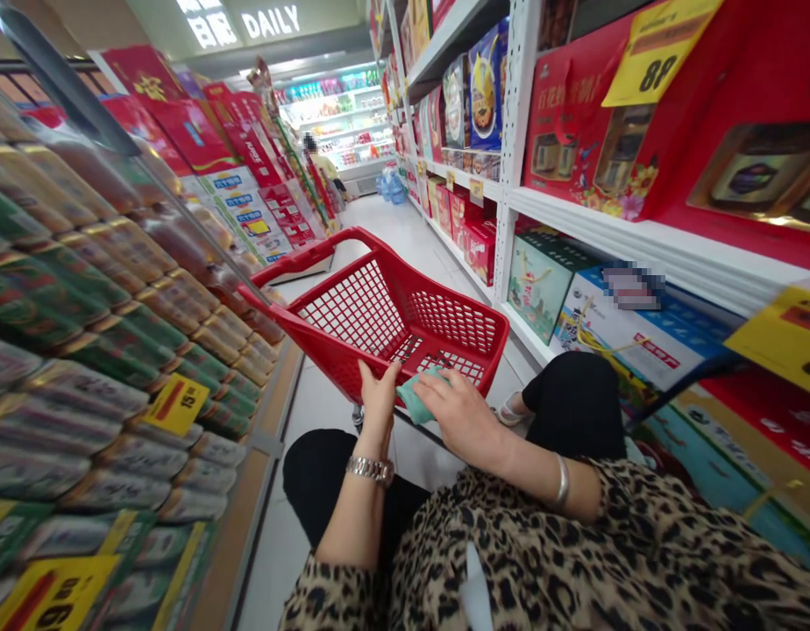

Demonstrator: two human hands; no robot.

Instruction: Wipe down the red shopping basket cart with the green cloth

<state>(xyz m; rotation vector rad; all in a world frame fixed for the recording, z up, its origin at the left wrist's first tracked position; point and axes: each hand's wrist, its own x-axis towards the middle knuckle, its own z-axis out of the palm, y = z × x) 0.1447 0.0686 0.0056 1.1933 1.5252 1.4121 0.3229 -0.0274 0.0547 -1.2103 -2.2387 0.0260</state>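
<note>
A red plastic shopping trolley basket with a mesh wall stands directly ahead of me on the aisle floor. My left hand grips its near rim, with a metal watch on the wrist. My right hand lies over a crumpled teal cloth, pressing it against the same rim. The cloth sits between my two hands, and its lower part is hidden under my right palm. A silver bangle circles my right forearm.
Stacked drink packs line the left shelves, and red gift boxes fill white shelving on the right. Yellow price tags hang along both sides. A tiled aisle runs forward to a distant person.
</note>
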